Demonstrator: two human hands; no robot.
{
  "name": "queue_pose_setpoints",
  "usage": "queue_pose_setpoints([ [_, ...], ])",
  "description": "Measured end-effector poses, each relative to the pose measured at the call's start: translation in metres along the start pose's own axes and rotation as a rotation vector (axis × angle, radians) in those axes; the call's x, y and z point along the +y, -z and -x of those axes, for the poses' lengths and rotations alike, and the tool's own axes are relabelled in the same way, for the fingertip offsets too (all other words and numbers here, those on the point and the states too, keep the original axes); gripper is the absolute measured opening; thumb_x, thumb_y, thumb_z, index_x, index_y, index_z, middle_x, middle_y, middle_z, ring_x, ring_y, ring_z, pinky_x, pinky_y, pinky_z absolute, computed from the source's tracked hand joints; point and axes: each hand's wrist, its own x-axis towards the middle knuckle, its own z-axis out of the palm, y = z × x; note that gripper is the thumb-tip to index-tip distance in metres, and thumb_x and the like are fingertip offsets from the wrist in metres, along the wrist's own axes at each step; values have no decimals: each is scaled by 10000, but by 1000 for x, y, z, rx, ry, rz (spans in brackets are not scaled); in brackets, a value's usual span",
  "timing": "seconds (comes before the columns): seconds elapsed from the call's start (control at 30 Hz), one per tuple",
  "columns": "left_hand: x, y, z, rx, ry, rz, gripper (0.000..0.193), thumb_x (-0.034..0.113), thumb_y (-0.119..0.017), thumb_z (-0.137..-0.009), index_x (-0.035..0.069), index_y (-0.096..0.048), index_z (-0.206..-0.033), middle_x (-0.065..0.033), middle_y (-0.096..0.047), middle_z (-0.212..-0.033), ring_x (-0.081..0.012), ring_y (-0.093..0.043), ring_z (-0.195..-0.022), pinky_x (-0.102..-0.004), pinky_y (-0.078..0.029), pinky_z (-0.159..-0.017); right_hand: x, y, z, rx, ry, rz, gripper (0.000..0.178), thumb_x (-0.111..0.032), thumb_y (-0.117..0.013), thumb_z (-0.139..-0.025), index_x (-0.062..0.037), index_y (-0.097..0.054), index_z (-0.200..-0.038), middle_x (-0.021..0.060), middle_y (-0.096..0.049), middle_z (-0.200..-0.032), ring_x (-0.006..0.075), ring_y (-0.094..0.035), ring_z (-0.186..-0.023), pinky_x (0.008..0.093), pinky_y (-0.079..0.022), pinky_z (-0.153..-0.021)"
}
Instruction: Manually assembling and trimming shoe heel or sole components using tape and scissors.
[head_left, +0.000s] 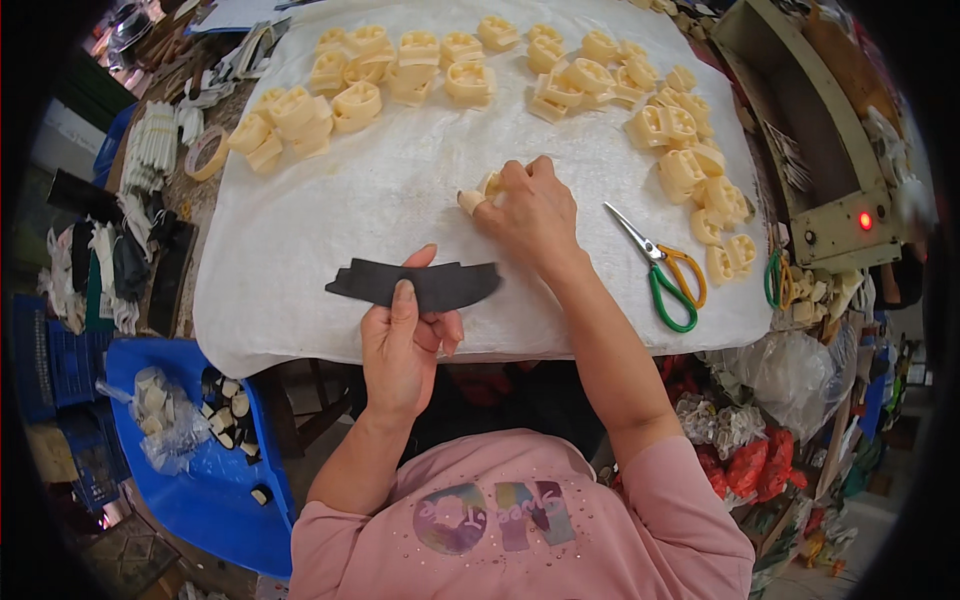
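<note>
My left hand (pixel 398 350) pinches a flat, black, strip-like piece (pixel 452 286) with one stepped edge, thumb on top and fingers beneath. It is held over the near edge of the white-covered table (pixel 300 220). Farther forward, my right hand (pixel 535 212) is closed around a small cream moulded piece (pixel 490 184) at the cloth; the fingers hide most of it. A pale covering seems to wrap one fingertip there. To the right of that hand lie scissors (pixel 652 252) with one green and one yellow handle, blades partly apart.
Cream moulded pieces (pixel 470 82) form an arc along the table's far and right sides. A blue plastic chair (pixel 190 500) at lower left holds a bag and small pieces. A metal box with a red light (pixel 865 220) stands right. White bundles (pixel 152 145) lie left.
</note>
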Motion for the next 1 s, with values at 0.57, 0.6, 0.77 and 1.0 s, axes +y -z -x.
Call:
queue_pose_setpoints([
  [0.57, -8, 1, 9, -92, 31, 81, 435, 259, -305, -1007, -60, -432, -1274, -110, -614, -869, -171, -577, -735, -291, -450, -652, 84, 7, 89, 307, 188, -335, 457, 125, -521, -748, -56, -538, -1167, 146, -572, -1053, 277, -575, -956, 343, -462, -802],
  [0.6, -10, 1, 9, -115, 17, 75, 424, 240, -306, -1008, -73, -444, -1259, -130, -599, -991, -156, -571, -777, -284, -447, -682, 82, 16, 98, 294, 178, -521, 459, 116, -550, -746, -59, -543, -1170, 145, -576, -1040, 271, -585, -944, 327, -471, -784],
  [0.77, -23, -5, 14, -62, -40, 67, 414, 215, -312, -1009, -104, -464, -1225, -172, -518, -1238, -154, -567, -925, -286, -453, -794, 31, 41, 129, 293, 358, -1056, 458, 82, -633, -747, -56, -532, -1172, 165, -601, -1092, 279, -604, -951, 311, -492, -769],
  [1.0, -13, -21, 26, -211, -31, 161, 427, 225, -283, -1009, -105, -444, -1227, -191, -481, -1285, -238, -527, -1135, -356, -435, -965, 17, 8, 123, 523, 696, -875, 459, 152, -493, -726, -53, -511, -1136, 191, -579, -1066, 329, -589, -892, 381, -500, -749],
])
